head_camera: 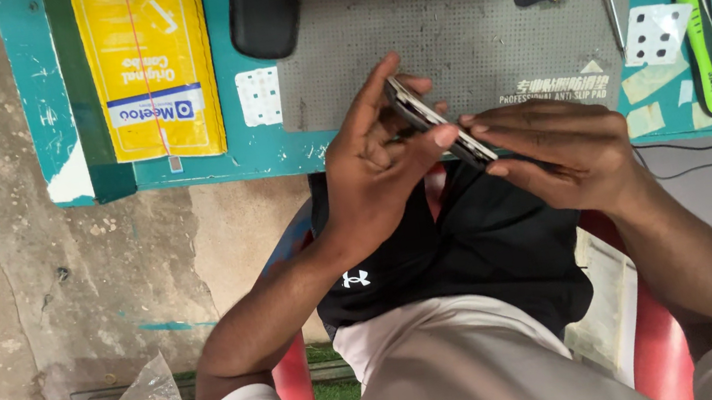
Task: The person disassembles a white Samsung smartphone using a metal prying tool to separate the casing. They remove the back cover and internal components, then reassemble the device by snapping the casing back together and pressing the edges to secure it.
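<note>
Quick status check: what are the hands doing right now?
Left hand and right hand both grip a thin phone, edge-up over the lap. Grey mat beyond. Nothing in the way.

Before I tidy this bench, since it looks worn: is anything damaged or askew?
The teal table is chipped bare at its near left corner. The yellow packet lies slightly crooked. Both the left hand and right hand hold the phone on edge; whether it is damaged cannot be told.

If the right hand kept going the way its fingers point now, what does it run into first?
Its fingers point leftward along the thin phone they already touch. Going on, the right hand would likely meet the left hand, gripping the phone's other end. Depth between them is unclear.
</note>
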